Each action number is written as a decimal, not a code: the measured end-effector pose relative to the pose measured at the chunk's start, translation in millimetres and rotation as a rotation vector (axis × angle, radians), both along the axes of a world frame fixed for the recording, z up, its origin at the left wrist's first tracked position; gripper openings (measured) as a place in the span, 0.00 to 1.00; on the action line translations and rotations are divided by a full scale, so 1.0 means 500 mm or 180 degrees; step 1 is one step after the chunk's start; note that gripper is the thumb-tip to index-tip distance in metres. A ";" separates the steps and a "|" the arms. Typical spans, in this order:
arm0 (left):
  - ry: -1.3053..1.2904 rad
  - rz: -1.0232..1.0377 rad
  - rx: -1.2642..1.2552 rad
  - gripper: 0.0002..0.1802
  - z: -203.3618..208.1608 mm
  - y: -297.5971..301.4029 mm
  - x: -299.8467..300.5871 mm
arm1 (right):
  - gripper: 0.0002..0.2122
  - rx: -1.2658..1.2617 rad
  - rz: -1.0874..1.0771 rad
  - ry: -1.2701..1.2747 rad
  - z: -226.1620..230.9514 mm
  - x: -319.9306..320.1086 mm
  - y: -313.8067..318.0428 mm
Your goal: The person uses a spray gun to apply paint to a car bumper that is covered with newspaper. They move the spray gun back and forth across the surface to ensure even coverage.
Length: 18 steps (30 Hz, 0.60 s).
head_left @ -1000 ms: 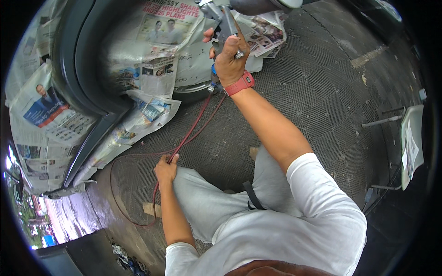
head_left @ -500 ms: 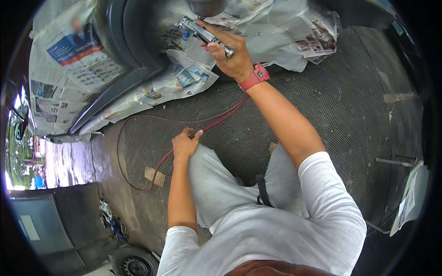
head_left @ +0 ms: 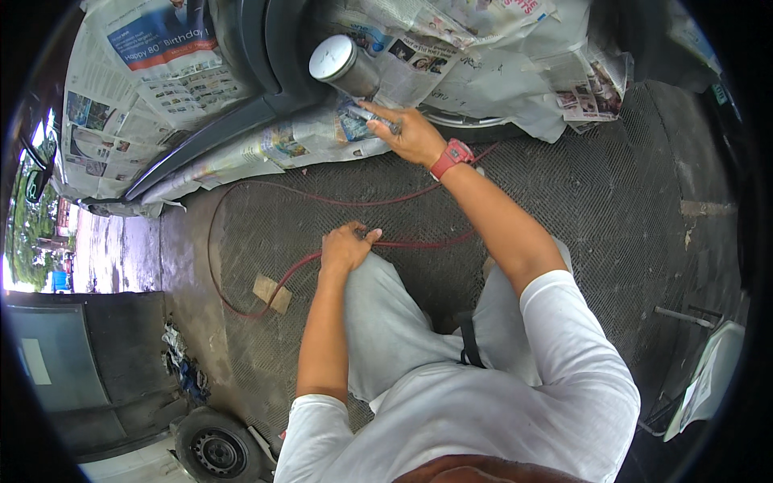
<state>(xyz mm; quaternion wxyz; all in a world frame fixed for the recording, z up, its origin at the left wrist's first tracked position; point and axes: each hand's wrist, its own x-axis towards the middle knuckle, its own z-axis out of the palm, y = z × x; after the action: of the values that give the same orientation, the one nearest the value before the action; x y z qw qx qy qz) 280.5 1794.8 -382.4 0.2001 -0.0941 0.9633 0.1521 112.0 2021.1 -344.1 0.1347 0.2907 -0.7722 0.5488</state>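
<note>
My right hand (head_left: 412,135), with a red watch on the wrist, grips a spray gun whose silver cup (head_left: 354,71) has a pale round end facing me. Most of the gun's body is hidden by the cup and my fingers. It is held close to a dark car body panel (head_left: 256,109) edged with newspaper. Over my left knee, my left hand (head_left: 346,248) is closed round a red air hose (head_left: 419,242), which loops across the floor to the left and back beneath my right forearm.
Newspaper sheets (head_left: 161,97) cover the car on both sides of the dark panel. A loose wheel (head_left: 216,452) lies at the lower left, and a scrap of cardboard (head_left: 272,293) is on the textured floor. A pale chair (head_left: 708,378) stands at the right.
My right hand has brought the spray gun lower and turned it, so its cup now shows. The hose has shifted into a wider loop. My left hand keeps its hold, and the view has moved slightly.
</note>
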 end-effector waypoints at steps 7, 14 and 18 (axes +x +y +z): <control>-0.0296 -0.0042 -0.0075 0.37 0.010 0.009 -0.013 | 0.23 -0.0335 -0.0129 0.0489 0.051 0.021 -0.001; -0.0484 0.0119 -0.0189 0.38 0.025 0.005 -0.016 | 0.26 -0.0049 -0.0279 0.0823 0.154 0.099 -0.007; -0.0466 0.0100 -0.0147 0.38 0.028 0.003 -0.019 | 0.25 0.0160 -0.0011 0.0272 0.157 0.126 -0.055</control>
<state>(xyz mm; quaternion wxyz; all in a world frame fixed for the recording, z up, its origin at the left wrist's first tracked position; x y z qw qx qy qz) 271.1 1796.5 -368.6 0.2654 -0.1247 0.9477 0.1257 174.9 1993.8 -265.6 0.1611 0.3158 -0.7798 0.5160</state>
